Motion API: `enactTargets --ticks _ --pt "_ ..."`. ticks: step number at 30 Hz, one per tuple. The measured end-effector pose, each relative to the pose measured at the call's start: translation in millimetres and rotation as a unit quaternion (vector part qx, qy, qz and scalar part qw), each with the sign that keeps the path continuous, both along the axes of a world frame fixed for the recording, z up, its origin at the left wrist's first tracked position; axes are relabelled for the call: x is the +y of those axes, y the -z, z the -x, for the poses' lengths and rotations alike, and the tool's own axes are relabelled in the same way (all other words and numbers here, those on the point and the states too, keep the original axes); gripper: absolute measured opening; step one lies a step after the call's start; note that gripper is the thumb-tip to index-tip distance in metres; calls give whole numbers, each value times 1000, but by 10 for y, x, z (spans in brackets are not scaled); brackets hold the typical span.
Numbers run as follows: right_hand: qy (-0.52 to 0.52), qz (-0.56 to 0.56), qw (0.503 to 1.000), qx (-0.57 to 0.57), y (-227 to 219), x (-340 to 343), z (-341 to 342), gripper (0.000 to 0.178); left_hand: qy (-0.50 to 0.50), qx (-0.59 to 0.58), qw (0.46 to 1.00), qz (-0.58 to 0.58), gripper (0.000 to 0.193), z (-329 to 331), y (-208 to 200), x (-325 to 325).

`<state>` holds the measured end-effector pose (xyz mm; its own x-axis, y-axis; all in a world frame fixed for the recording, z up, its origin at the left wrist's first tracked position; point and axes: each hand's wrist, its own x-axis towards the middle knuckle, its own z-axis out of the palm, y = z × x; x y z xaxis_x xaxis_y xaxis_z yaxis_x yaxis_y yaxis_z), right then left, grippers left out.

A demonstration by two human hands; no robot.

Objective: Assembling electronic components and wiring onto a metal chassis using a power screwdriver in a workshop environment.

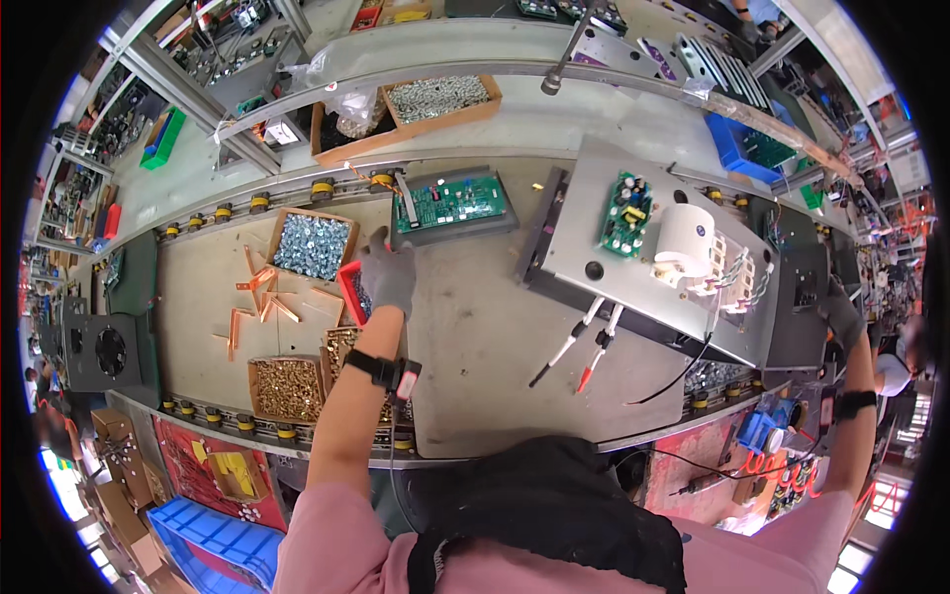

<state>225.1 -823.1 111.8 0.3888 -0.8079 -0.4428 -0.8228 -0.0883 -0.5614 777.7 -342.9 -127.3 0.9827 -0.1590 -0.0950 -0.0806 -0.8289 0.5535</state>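
My left hand (pixel 389 274), in a grey glove, is beside a small red bin (pixel 350 289) of small metal parts and overlaps its edge. Its fingers point away from me, a little apart, with nothing visible in them. Just beyond lies a green circuit board (pixel 460 201) on a grey plate. My right hand (pixel 842 317), also gloved, is far right against a dark metal housing (pixel 800 297), its fingers stretched along the edge. Between my hands stands a tilted grey metal chassis (pixel 574 243) carrying a small green board (pixel 625 216), a white cylinder (pixel 685 241) and cables with black and red tips.
A box of silver fasteners (pixel 314 244), copper strips (pixel 267 297) and a box of brass parts (pixel 285 388) lie left. A unit with a fan (pixel 109 351) stands farther left. Rollers edge the bench. Behind are a cardboard tray (pixel 440 99) and a blue bin (pixel 737 148).
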Motion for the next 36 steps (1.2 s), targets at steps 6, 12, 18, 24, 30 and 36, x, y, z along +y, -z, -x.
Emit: enactTargets --ticks 6,12,18,24,30,36 --pt "-175 -21 978 -112 50 -731 -1208 57 114 350 805 465 40 958 -661 -694" --pt "-196 39 955 -217 -117 -263 -1758 54 -40 266 896 354 34 1364 -1096 -990" --pt "-99 236 931 -262 167 162 -1287 49 -134 256 853 435 38 2228 -982 -303" --pt "-59 94 987 -115 1591 281 -711 33 -77 550 679 480 46 3216 -1235 308" --pt "-245 -24 965 94 2958 891 -526 36 -40 628 660 409 54 3520 -1272 533" --pt "-607 242 726 215 3275 1197 -546 54 -71 573 722 381 53 3320 -1235 902"
